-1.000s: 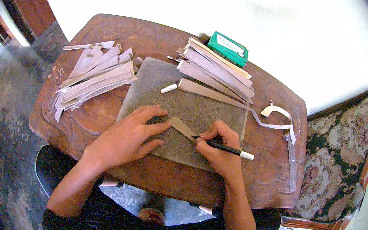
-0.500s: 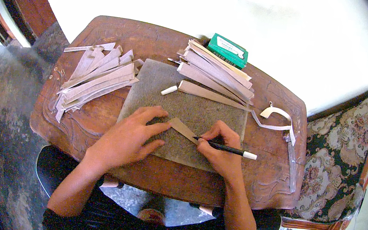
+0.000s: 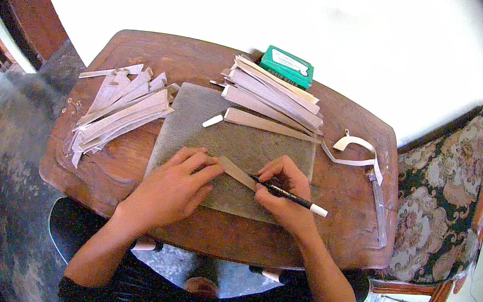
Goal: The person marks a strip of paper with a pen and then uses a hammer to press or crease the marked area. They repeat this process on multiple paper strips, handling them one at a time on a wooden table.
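Observation:
A black marker pen (image 3: 293,197) with a white end is held in my right hand (image 3: 286,194), its tip at a short brownish strip (image 3: 236,172) with a wide left end. The strip lies on a dark grey mat (image 3: 189,125), its right end partly hidden by my right fingers. My left hand (image 3: 178,182) rests on the mat with fingers stretched out, their tips at the strip's left end; its thumb is partly hidden. Beyond my hands, a loose white pen cap (image 3: 213,121) lies beside the nearest strip of a fanned stack (image 3: 273,103).
Another pile of strips (image 3: 123,116) lies at the table's left. A green box (image 3: 287,66) stands behind the fanned stack. Curled pale strips (image 3: 365,147) and a clear flat piece (image 3: 378,216) lie to the right on the wooden table (image 3: 340,239). A flower-patterned chair (image 3: 439,197) stands at the right.
My left fingers have drawn closer together and moved to the strip's left end. My right hand still holds the pen at the strip, a little more upright. The whole view has shifted slightly.

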{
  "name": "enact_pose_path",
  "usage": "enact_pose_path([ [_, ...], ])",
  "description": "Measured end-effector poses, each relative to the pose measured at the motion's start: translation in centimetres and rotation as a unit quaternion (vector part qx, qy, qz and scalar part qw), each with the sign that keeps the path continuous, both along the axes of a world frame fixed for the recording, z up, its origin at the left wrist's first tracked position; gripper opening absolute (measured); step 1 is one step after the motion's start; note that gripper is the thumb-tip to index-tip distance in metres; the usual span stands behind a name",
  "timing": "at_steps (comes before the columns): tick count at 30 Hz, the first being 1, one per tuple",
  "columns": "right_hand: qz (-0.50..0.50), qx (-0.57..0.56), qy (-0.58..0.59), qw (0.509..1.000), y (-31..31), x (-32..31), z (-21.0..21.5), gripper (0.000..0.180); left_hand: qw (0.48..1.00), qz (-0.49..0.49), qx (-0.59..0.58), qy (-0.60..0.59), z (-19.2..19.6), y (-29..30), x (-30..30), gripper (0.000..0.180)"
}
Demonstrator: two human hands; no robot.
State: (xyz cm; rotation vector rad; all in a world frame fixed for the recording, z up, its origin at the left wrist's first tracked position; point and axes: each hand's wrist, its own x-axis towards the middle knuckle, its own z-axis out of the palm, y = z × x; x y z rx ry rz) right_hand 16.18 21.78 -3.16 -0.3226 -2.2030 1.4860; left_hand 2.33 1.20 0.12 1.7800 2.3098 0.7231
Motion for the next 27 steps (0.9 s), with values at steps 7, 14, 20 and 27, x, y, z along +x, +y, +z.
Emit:
enact_pose_path([
  [7, -0.066, 0.037, -0.042, 0.996, -0.4, 0.7, 0.3, 0.022, 1.000, 0.007, -0.018, -0.011, -0.2, -0.3, 0.0, 0.038],
  [14, -0.023, 0.087, -0.060, 0.994, -0.6, 0.7, 1.3, 0.020, 0.999, 0.009, -0.025, -0.023, 0.1, -0.2, 0.1, 0.036],
  [20, -0.026, 0.070, -0.049, 0.996, -0.7, 0.4, 1.2, 0.021, 0.999, 0.010, -0.029, -0.014, 0.1, -0.1, 0.1, 0.035],
  [27, -0.026, 0.080, -0.055, 0.995, -0.6, 0.4, 1.2, 0.021, 0.999, 0.004, -0.026, -0.019, 0.0, -0.2, -0.1, 0.037],
])
